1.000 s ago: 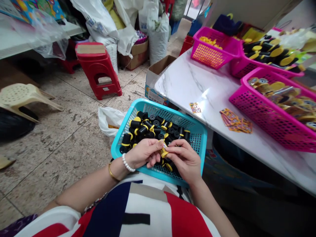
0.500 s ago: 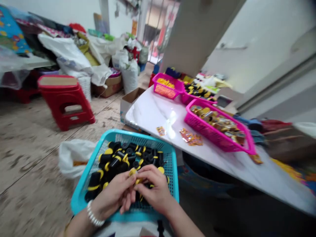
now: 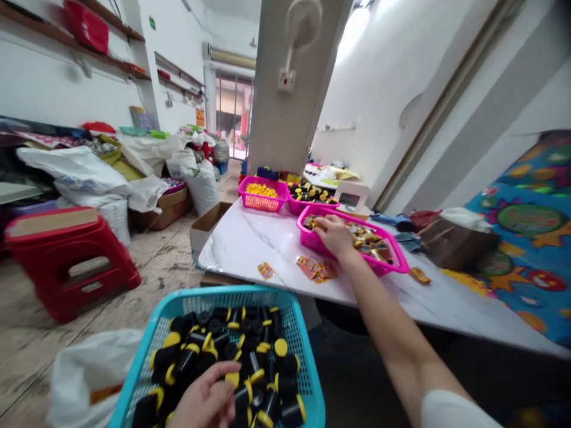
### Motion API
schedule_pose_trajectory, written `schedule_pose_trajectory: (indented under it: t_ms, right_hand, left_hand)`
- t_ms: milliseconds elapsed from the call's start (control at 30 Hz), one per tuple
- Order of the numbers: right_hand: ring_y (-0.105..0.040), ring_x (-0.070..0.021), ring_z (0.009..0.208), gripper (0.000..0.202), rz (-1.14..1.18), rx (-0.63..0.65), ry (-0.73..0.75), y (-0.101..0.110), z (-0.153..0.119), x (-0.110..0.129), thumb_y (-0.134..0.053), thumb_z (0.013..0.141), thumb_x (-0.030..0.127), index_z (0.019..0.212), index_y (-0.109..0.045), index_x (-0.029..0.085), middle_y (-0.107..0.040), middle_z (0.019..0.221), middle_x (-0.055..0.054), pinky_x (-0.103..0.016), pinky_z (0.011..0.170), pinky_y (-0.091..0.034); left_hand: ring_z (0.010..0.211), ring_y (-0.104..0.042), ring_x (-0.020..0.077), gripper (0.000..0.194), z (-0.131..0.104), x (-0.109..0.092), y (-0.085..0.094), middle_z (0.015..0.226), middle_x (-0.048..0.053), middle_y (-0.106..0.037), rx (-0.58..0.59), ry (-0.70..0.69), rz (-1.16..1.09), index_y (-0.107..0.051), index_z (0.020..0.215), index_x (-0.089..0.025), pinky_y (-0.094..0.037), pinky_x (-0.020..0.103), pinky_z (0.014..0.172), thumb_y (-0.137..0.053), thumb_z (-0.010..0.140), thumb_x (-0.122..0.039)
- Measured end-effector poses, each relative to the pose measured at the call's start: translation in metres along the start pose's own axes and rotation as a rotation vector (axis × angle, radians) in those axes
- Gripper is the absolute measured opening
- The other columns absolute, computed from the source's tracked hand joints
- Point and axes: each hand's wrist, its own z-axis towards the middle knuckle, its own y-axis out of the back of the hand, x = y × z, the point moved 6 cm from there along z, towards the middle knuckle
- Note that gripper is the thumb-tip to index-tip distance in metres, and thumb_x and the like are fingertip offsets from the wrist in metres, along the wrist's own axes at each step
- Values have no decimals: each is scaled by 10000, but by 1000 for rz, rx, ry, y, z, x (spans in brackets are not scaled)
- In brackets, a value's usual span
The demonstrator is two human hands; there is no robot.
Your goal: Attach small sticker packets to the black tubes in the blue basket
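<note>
My left hand [image 3: 207, 397] is low over the blue-green basket [image 3: 307, 368], fingers curled. A yellow round end [image 3: 232, 379] shows at its fingertips; whether it is held or lies behind them I cannot tell. The basket is full of black cylinders [image 3: 185, 359] with yellow ends, lying in all directions. My right hand [image 3: 334, 235] reaches over the table into the near pink basket [image 3: 397, 261], fingers bent down among small gold and silver round pieces [image 3: 368, 238]. What those fingertips grip is hidden.
On the white table [image 3: 241, 249] lie printed orange packets [image 3: 314, 268] and a gold piece [image 3: 420, 275]. Farther back, one pink basket [image 3: 276, 205] holds yellow pieces, another black and yellow ones [image 3: 312, 193]. A red stool [image 3: 75, 255] and white bag [image 3: 91, 368] stand left.
My hands were together over the blue-green basket, fingering a small yellow piece. My right hand has left for the pink basket; my left has stayed low. The view has tilted up and turned right.
</note>
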Motion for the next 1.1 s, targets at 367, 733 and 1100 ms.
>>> schedule_pose_trajectory:
  t_ms: [367, 733, 1100]
  right_hand:
    - [-635, -184, 829, 192, 214, 493, 212, -33, -137, 116, -568, 896, 304, 1025, -704, 264, -708, 916, -42, -302, 747, -478]
    - [-564, -237, 921, 200, 143, 395, 255, -88, -128, 115, -544, 893, 249, 1019, -694, 209, -694, 984, -79, -388, 876, -459]
    - [-599, -190, 825, 281, 247, 669, 65, -101, -93, 102, -710, 742, 332, 984, -672, 194, -633, 989, -76, -311, 777, -471]
  left_hand:
    - [386, -389, 27, 370, -34, -23, 5, 569, -49, -543, -278, -76, -144, -571, 938, -165, -238, 120, 347, -682, 753, -466]
    - [383, -377, 19, 370, -32, -26, -5, 566, -43, -538, -235, -93, -115, -573, 906, -161, -204, 119, 349, -659, 771, -494]
    - [386, -378, 16, 344, -26, -22, -1, 581, -43, -536, -180, -55, -170, -560, 899, -151, -187, 123, 349, -632, 799, -473]
